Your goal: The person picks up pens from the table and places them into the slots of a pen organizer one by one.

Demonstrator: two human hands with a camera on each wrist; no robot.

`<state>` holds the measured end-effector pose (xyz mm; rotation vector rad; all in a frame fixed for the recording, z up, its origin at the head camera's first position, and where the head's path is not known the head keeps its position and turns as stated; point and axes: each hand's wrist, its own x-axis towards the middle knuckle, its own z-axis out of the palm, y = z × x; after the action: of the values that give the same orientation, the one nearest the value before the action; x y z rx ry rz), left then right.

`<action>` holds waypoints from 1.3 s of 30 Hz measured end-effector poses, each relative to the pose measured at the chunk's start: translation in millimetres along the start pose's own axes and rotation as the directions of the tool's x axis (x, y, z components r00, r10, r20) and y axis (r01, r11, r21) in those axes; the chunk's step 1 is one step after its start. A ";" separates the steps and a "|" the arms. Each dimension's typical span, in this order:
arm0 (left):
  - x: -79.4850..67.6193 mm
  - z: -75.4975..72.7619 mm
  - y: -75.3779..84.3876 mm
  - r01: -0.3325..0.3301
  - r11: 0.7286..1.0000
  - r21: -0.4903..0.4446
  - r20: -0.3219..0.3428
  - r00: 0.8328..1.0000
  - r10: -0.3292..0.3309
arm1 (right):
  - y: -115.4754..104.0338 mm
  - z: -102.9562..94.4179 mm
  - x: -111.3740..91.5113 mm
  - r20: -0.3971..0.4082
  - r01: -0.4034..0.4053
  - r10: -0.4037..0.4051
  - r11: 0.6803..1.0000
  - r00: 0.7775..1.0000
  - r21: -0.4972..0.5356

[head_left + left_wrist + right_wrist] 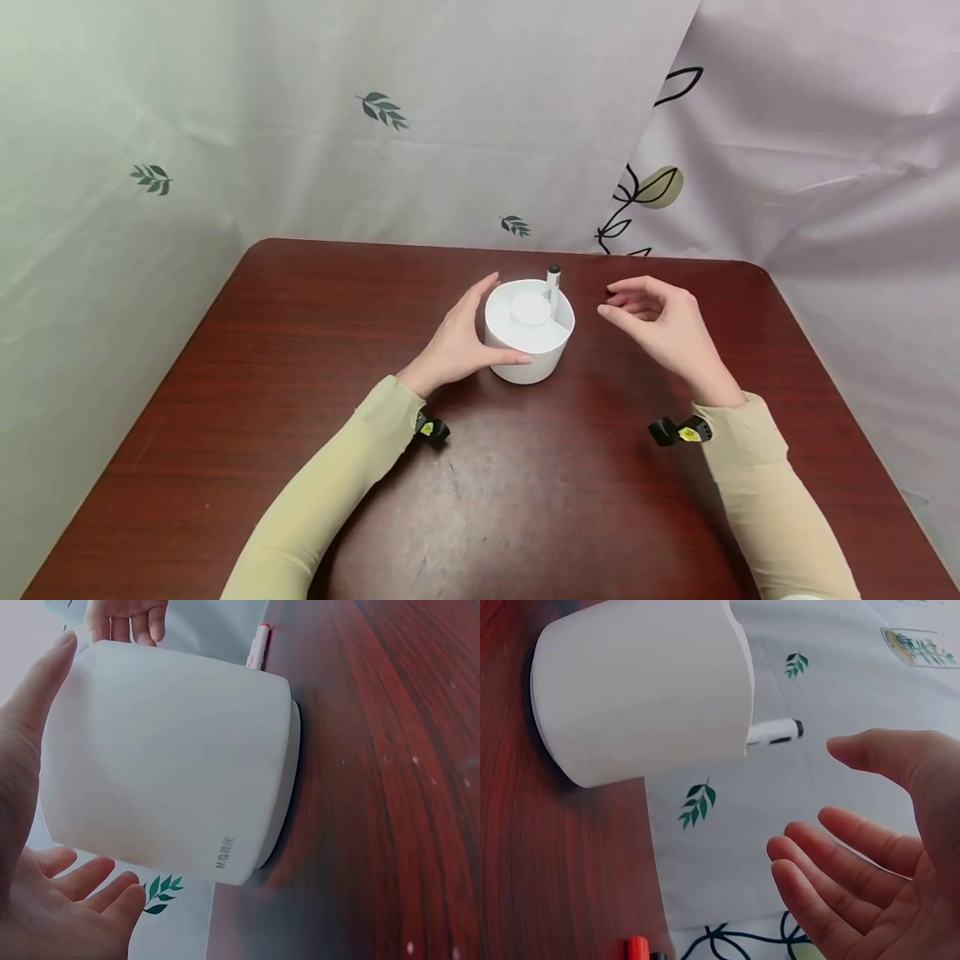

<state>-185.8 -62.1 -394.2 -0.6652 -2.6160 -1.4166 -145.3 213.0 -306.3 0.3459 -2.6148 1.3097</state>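
Observation:
A white pen holder (525,367) stands upright on the table, with a round middle part and a divider inside. One black-capped white marker (553,282) stands in its right compartment; in the right wrist view the marker's end (776,732) sticks out past the rim. My left hand (457,337) spans the holder's left side, thumb across the front and fingers at the back left. To the right of the holder my right hand (667,325) hovers with loosely bent fingers and holds nothing. In the right wrist view its thumb and fingers (836,851) are apart from the marker.
A red-capped marker (637,948) and a black cap (657,955) show at the table's edge in the right wrist view. The left wrist view shows a red-and-white marker (259,646) past the holder. Leaf-print cloth (450,167) hangs behind the dark red table (525,492).

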 end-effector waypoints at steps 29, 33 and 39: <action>4.6 7.4 0.7 0.028 0.997 -0.068 -0.015 0.999 -0.029 | 84.4 -47.4 9.8 -0.078 -0.123 0.122 0.992 0.989 -0.010; 4.8 7.5 -0.1 0.025 0.996 -0.080 -0.013 1.000 -0.026 | 95.3 -48.6 9.0 -0.067 -0.158 0.154 0.986 0.986 -0.048; 4.5 7.5 -0.6 0.024 0.996 -0.082 -0.009 1.000 -0.024 | 111.7 -48.3 6.6 -0.061 -0.215 0.208 0.966 0.976 -0.142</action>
<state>-189.2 -54.8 -397.6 -0.6361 -2.5794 -1.5365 -181.0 316.0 -360.9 0.0131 -2.7500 1.1562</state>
